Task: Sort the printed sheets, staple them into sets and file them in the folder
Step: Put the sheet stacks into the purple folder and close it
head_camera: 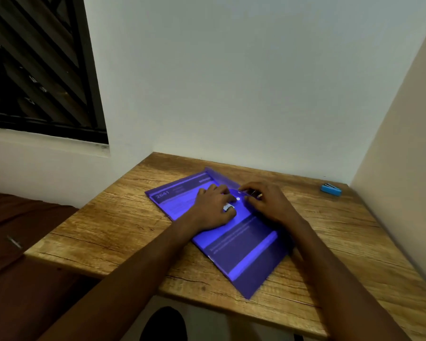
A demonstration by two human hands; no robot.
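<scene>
On the wood-grain tabletop (113,217), set into a corner of pale walls, a translucent purple plastic snap-button folder (241,244) lies flat and slantwise, one corner near the front edge. Printed sheets (182,195) show through its cover, with the figures "2641" legible at the far left. The left hand (213,212) rests palm down on the folder, fingers extended toward the white snap button (238,198); a small white piece at the fingertips is too blurred to identify. The right hand (266,203) lies just beside it, fingers bent over the folder's triangular closing flap (234,187); whether they pinch the flap or merely press it cannot be told. A small blue stapler (331,189) sits well apart, near the right wall. A dark barred window (40,67) occupies the upper left.
</scene>
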